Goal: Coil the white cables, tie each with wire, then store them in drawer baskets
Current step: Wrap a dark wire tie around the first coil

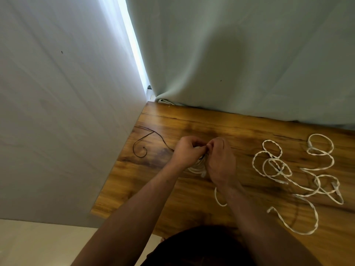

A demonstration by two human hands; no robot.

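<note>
Left hand [186, 150], right hand [221, 162], fingertips together

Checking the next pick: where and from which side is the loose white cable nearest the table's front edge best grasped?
Pinch the loose white cable at its free end, coming from above on the left: it lies flat, clear of the crossing loops beyond. The right hand is nearer, but it and the left hand grip the coiled cable.

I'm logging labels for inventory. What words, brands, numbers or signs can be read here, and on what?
None can be read: no text shows on the table, curtain, loose cables, black wire, or the coil held by the left hand and right hand.
</note>
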